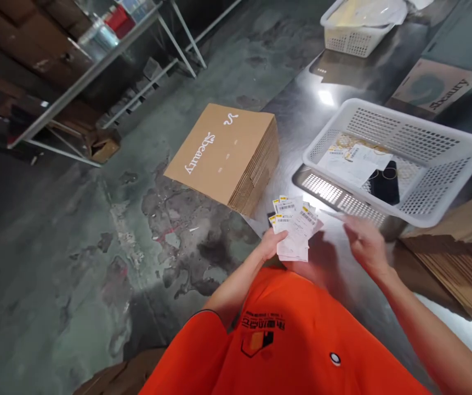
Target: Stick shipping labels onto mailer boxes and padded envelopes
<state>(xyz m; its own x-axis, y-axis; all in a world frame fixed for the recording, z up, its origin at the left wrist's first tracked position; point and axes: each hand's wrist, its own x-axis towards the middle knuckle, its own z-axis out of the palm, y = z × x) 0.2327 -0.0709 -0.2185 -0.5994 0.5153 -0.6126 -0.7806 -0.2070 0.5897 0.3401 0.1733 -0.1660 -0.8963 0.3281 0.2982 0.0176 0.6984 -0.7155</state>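
Note:
Fanned out near the table's front edge is a bundle of white printed slips (295,233) with barcodes and yellow marks. My left hand (272,244) holds them, thumb on top. To their right, my right hand (363,241) pinches a thin pale slip (330,214) whose face is turned from view. Behind it stands a white perforated basket (433,131). Inside lie white slips (354,162), a black phone-like object (386,186) and yellowish rubber bands (353,141).
A stack of flat brown cartons (223,148) sits at the table's left edge. More flat cardboard (458,263) lies at the right. Another white basket (354,41) and a printed box (435,85) are farther back. A metal rack (108,66) stands at upper left.

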